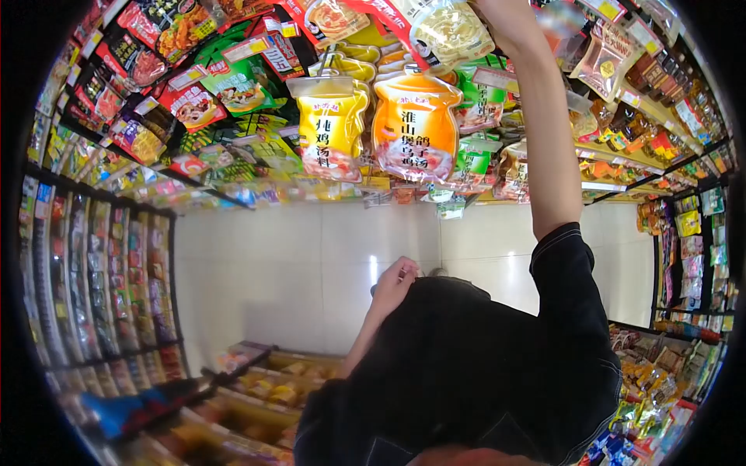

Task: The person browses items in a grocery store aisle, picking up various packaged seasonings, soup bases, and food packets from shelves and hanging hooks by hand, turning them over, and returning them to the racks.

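Observation:
My right hand [507,22] reaches up to the top edge of the view, at the right side of a red and white packet [449,35] with noodles pictured on it. The packet is tilted and overlaps the goods behind it; the hand looks closed on its edge, though the fingertips are cut off. Below hang a yellow soup-stock pouch [332,128] and an orange soup pouch [416,128], side by side. My left hand [398,281] hangs low by my waist, over the floor, its fingers loosely curled with nothing visible in them.
Green pouches [475,97] hang right of the orange one, and red packets [190,105] fill the rack at left. Shelves [101,264] line the far left side. Bins of packaged goods [287,384] stand behind me at lower left. Pale tiled floor [272,272] lies between.

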Demonstrator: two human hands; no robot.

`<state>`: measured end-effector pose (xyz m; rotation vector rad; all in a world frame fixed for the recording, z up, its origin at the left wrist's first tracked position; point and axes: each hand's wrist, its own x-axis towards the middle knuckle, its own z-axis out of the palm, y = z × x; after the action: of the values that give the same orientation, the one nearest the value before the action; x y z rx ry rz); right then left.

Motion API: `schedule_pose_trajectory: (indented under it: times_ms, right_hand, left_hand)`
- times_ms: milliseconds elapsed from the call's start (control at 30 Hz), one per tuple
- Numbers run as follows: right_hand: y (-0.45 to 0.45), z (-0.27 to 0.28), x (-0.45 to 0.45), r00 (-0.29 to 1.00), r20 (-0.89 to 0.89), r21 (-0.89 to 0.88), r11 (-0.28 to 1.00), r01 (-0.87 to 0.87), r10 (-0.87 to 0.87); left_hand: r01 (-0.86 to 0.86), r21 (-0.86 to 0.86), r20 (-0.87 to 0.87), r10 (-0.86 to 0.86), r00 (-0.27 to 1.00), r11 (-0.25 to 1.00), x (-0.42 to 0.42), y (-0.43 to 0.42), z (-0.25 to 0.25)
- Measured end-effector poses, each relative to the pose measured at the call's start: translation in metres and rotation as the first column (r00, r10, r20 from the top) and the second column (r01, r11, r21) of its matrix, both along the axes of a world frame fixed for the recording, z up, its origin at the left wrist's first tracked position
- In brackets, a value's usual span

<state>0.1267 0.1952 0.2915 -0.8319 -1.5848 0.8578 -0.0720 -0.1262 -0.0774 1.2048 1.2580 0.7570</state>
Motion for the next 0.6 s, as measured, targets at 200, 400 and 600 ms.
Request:
schedule_pose_trajectory:
  times_ms: [200, 400, 600]
  right_hand:
    - [-0.01, 0.022, 0.009, 0.965, -0.089, -0.187, 0.948, -0.259, 0.246]
    - [-0.007, 0.015, 0.012, 0.889, -0.265, -0.227, 0.872, -0.433, 0.373]
    - [-0.033, -0.014, 0.02, 0.918, -0.08, -0.211, 0.894, -0.396, 0.388]
  left_hand:
    - [-0.032, 0.012, 0.061, 0.031, 0.998, 0.999, -0.006, 0.01, 0.02]
    - [-0.075, 0.043, 0.109, 0.07, 0.992, 0.996, -0.012, 0.027, 0.056]
    - [-0.185, 0.103, 0.194, 0.163, 0.967, 0.977, -0.014, 0.037, 0.085]
